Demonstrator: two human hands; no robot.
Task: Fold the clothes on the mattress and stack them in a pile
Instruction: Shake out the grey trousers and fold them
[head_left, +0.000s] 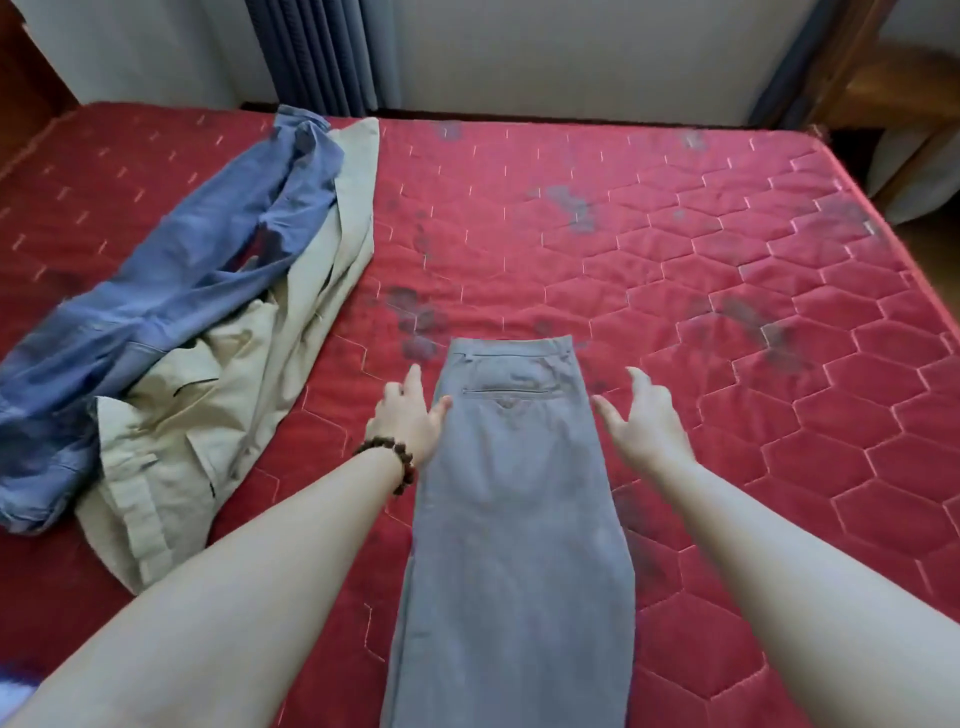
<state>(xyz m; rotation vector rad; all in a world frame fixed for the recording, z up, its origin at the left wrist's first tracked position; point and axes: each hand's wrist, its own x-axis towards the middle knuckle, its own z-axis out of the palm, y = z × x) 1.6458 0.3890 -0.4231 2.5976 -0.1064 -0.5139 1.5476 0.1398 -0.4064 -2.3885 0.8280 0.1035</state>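
Grey trousers (514, 499) lie flat and lengthwise on the red mattress (727, 364), folded leg over leg, waistband away from me and back pocket up. My left hand (410, 415), with a bead bracelet at the wrist, is open beside the trousers' left edge, its thumb touching the cloth. My right hand (641, 421) hovers open just right of the trousers, fingers spread, holding nothing. At the left lie crumpled blue trousers (171, 291) on top of spread beige trousers (218, 415).
The mattress's right edge (914, 270) drops to a wooden floor beside wooden furniture (893, 88). A white wall and blue curtain (317, 52) stand behind the far edge. Dark stains mark the quilted mattress surface.
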